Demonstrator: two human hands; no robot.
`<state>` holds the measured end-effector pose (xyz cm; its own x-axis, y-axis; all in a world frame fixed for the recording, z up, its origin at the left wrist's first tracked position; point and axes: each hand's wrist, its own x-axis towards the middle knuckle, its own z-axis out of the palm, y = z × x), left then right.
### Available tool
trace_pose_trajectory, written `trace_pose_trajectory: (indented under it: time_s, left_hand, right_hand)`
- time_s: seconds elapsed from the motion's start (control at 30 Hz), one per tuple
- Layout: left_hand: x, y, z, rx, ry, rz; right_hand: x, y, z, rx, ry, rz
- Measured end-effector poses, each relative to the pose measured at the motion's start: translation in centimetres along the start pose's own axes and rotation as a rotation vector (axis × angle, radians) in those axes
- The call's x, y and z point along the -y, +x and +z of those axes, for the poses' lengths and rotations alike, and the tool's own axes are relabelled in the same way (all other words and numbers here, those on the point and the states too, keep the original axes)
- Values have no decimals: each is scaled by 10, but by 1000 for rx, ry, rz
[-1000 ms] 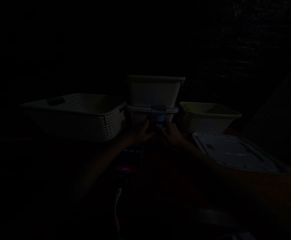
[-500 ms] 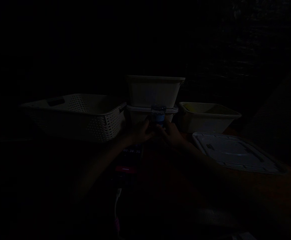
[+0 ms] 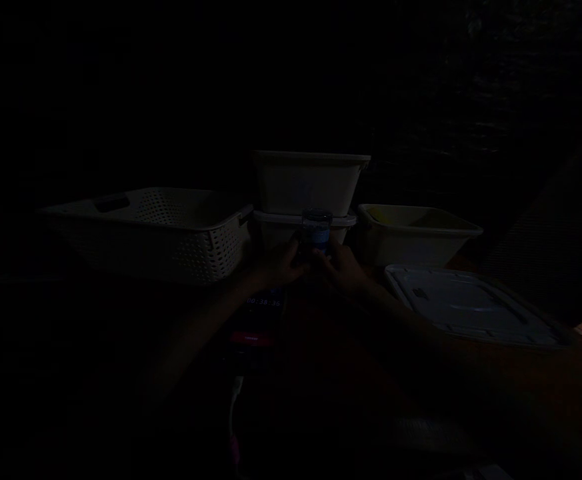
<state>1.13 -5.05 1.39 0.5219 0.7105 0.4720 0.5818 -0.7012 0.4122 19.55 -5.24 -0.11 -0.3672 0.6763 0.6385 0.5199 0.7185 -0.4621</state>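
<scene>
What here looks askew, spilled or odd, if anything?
Mainly the lighting: it's too dark to rule out small spills or damage. Otherwise nothing stands out; the blue-banded container looks upright and the stacked tubs look level.

Looks see-through on the held round, blue-banded container (image 3: 316,227); like shiny plastic on the flat, grey, oblong lid (image 3: 471,303) right of the grip.

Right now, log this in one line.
left hand: at blue-labelled jar; right hand: at jar; grips: unclear; behind: stacked tubs; leftward: perforated basket; rightward: open tub, flat lid; nearer: lit phone
</scene>
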Motion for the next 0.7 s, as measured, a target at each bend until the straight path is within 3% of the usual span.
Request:
trace_pose_trajectory:
  time_s: [0.7]
  left_hand:
    - [-2,-2,-1,3,5,-2]
  right_hand:
    - [1,0,0,5,11,7]
